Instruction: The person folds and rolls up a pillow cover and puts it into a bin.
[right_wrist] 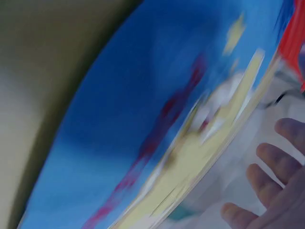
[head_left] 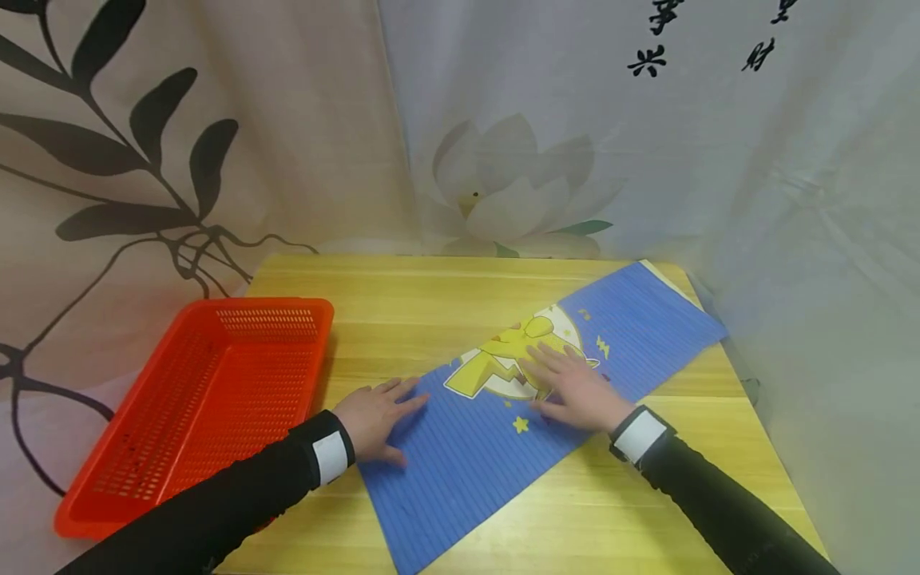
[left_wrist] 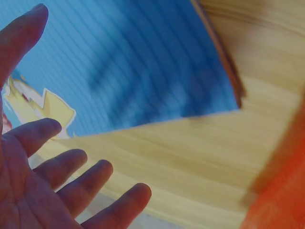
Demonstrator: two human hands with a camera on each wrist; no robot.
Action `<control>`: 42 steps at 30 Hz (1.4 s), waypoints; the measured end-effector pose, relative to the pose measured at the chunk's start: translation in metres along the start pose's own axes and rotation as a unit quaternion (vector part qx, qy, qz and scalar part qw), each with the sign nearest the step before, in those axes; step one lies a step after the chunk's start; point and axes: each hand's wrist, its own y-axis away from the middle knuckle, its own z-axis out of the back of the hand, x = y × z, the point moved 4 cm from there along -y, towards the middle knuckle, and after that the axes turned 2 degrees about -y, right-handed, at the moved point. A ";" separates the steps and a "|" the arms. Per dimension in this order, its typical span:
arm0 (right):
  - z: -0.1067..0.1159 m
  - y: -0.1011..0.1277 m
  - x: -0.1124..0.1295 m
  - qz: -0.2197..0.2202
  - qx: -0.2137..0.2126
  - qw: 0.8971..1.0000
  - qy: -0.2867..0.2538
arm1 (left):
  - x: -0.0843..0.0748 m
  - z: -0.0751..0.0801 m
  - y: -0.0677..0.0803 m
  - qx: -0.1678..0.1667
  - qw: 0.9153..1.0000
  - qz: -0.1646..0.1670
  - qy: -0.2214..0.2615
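Blue ribbed mat lies diagonally on the wooden table, pinned flat by both spread palms: left hand at its edge, right hand on the yellow print; left wrist view shows straight fingers; right wrist view, blurred, likewise.

The mat is blue with fine ribbed stripes, a yellow cartoon figure on a pale moon disc at its centre and small yellow stars. The basket at nine o'clock is bright orange-red (perforated all over). The worktop is light yellow wood grain.
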 end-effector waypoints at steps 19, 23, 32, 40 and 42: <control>-0.066 -0.025 0.179 0.256 0.094 0.962 0.020 | -0.001 -0.009 0.018 0.026 0.991 -0.022 -0.130; -0.074 -0.029 0.195 0.292 0.103 0.950 0.030 | -0.001 -0.016 0.016 0.020 0.985 -0.013 -0.170; -0.081 -0.038 0.226 0.363 0.130 0.918 0.091 | -0.010 -0.023 0.015 -0.008 0.967 0.008 -0.254; -0.083 -0.041 0.234 0.384 0.142 0.910 0.071 | -0.023 -0.028 0.018 0.014 0.959 0.007 -0.283; -0.085 -0.042 0.235 0.390 0.135 0.908 0.073 | -0.024 -0.030 0.019 0.033 0.958 0.008 -0.284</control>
